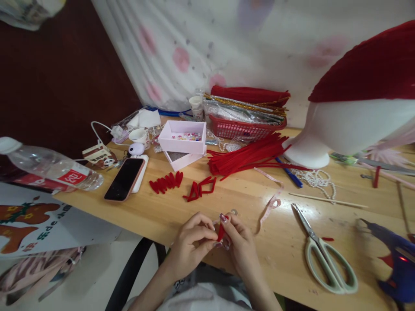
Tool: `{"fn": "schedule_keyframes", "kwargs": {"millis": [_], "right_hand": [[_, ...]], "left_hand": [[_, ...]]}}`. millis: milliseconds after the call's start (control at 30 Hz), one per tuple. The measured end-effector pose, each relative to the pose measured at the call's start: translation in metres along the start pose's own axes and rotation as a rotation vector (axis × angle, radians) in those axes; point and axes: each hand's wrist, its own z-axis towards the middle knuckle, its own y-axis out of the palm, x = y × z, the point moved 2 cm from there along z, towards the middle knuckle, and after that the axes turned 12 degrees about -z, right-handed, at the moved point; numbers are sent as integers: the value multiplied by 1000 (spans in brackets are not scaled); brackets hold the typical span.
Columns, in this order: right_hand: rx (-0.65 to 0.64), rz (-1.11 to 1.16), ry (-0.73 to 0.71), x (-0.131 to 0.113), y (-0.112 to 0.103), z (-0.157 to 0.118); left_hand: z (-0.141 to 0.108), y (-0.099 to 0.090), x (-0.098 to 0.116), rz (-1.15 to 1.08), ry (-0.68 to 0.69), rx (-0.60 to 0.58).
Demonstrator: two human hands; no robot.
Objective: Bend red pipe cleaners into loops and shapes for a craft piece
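Close to the table's front edge, my left hand (196, 237) and my right hand (239, 237) meet with their fingertips pinched on one short, bent red pipe cleaner (221, 231). Fingers cover part of it. Beyond my hands lie a few bent red pipe cleaner pieces (199, 189), and left of those is a row of several short, rounded red pieces (166, 182). A thick bundle of long red pipe cleaners (246, 155) rests farther back. To the right are the scissors (324, 255), lying with their blades pointing away.
A blue glue gun (397, 259) with a lit red light sits at the right edge. Behind it stands a white mannequin head (356, 125) in a red cap. Phone (125, 179), water bottle (52, 164), lilac box (182, 137), red basket (246, 128) and tape measure (267, 211) lie around.
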Motion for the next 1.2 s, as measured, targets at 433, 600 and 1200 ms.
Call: {"fn": "schedule_keyframes", "kwargs": {"millis": [433,600,1200], "right_hand": [[36,3,-4,2,2,1],[58,-38,-38,0,7,0],[71,-185,-152,-15,14,-5]], "left_hand": [[-3,1,-5,-32,-90,-20],[-1,-3,0,-20,-24,-34],[-9,-13,-5,86,25,45]]}}
